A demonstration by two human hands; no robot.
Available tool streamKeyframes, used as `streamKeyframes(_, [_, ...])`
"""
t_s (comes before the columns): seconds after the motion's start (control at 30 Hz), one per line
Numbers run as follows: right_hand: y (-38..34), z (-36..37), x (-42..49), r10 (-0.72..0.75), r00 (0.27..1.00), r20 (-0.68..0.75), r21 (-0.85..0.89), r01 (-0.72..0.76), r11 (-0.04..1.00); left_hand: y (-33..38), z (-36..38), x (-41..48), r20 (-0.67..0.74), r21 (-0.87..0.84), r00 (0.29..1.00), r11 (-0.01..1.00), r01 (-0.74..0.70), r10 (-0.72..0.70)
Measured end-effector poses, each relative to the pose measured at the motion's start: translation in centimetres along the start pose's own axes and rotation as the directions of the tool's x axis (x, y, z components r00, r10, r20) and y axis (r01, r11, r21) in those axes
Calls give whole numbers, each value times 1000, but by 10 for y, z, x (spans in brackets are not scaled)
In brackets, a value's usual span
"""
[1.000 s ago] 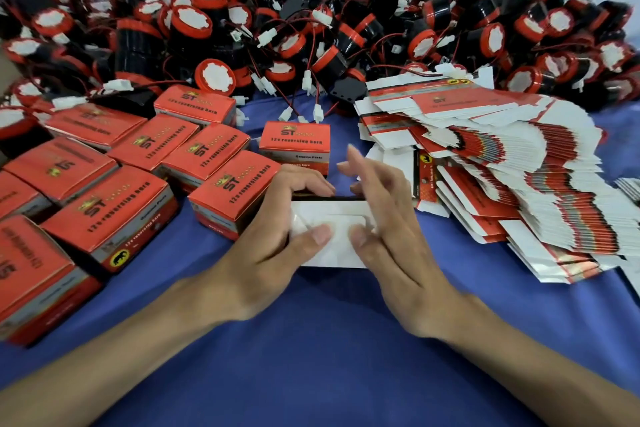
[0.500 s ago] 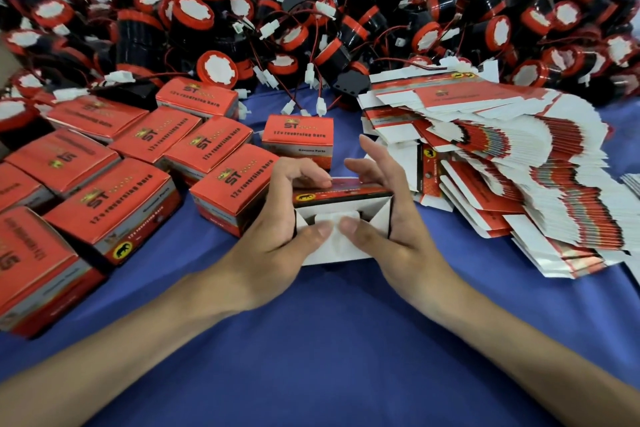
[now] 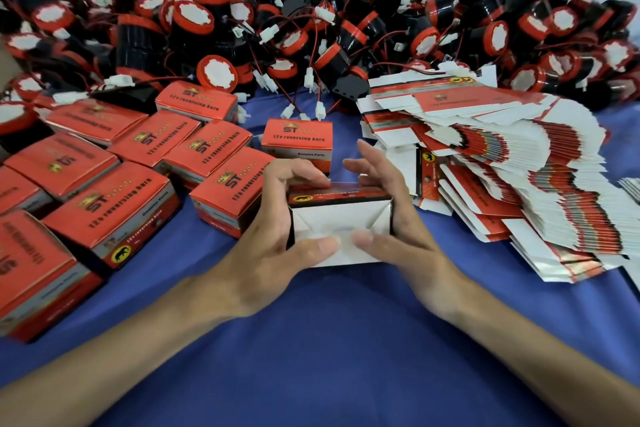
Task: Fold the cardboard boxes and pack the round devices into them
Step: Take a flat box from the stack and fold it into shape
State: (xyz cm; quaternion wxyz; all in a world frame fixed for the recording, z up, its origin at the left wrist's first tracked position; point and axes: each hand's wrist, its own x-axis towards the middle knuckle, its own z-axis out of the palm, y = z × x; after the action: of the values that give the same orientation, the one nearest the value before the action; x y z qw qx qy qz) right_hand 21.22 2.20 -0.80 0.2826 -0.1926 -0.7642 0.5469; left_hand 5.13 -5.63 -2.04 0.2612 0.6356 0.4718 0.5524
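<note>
A half-folded red-and-white cardboard box [image 3: 341, 218] rests on the blue cloth-covered table [image 3: 329, 340] just above the middle of the view, held between both hands. The left hand [image 3: 273, 239] grips it from 9 o'clock. Its fingers [image 3: 298, 173] are curled over the far top edge and its thumb presses on the white end flaps that face the person. The right hand [image 3: 391, 218] clasps it from 3 o'clock, with its fingers [image 3: 374, 163] reaching over the far side and its thumb on the same flaps. The two thumb tips are close together but apart.

At 12 o'clock from the held box, just behind the fingers, stands a single closed red printed box [image 3: 297, 144]. From 9 to 11 o'clock sits a cluster of closed red cardboard boxes [image 3: 114, 208], the nearest one just beside the left hand. From 1 to 3 o'clock a slumped stack of flat red-and-white cardboard blanks [image 3: 519, 177] lies near the right hand. Along the far edge stretches a heap of round black-and-red devices [image 3: 346, 28]. Their red wires and white plastic plugs [image 3: 320, 111] trail onto the cloth toward the single box.
</note>
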Motion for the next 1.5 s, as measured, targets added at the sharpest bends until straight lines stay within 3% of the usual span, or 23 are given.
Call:
streamKeyframes(0.17, [1,-9,1,31,992,123,218,-58,974,4,-3,2,-1,-104,999,994,45,-46])
streamKeyframes(0.23, [2,-11,0,31,985,171,213,-67,975,4,-7,5,6,-147,996,985,89,-89])
streamKeyframes(0.37, [5,-6,-2,-38,990,137,33,34,999,1,-18,7,99,-55,987,990,133,-127])
streamKeyframes(0.5, [1,3,-2,-271,959,-82,-198,251,948,1,-12,5,188,168,979,985,46,-78])
streamKeyframes(0.57, [-1,3,0,-362,918,-162,-258,314,913,2,-6,5,155,195,987,981,5,-36])
streamKeyframes(0.67, [-2,2,2,-505,826,-250,-402,386,830,8,-3,7,23,-75,993,990,119,-117])
streamKeyframes(0.73, [-2,3,3,-545,794,-270,-445,399,802,9,-4,9,25,-265,982,946,185,-185])
streamKeyframes(0.9, [2,5,2,-427,878,-218,-360,334,871,8,-9,12,55,-419,963,869,263,-265])
streamKeyframes(1.0, [6,3,3,-287,946,-152,-254,243,936,5,-11,12,53,-452,960,850,269,-276])
streamKeyframes(1.1, [12,-2,6,-224,972,-76,-260,198,945,3,-13,12,55,-457,965,853,252,-256])
streamKeyframes(1.2, [16,-6,10,-120,990,-78,-308,91,947,7,-11,11,-32,-326,987,936,137,-156])
streamKeyframes(1.27, [15,-8,11,-68,989,-132,-295,26,955,6,-5,6,-169,-27,986,1000,-8,4])
streamKeyframes(1.3, [13,-8,9,-70,988,-141,-247,33,968,5,0,4,-215,169,972,984,-59,96])
streamKeyframes(1.4, [4,-3,-2,-139,990,-21,-58,138,989,4,6,3,-198,653,923,747,-127,330])
streamKeyframes(1.47, [0,7,-6,-151,988,23,-64,153,986,1,6,8,-20,771,894,576,-272,448])
streamKeyframes(1.5, [-1,13,-7,-139,990,-5,-114,138,984,-1,7,9,76,755,888,555,-349,454])
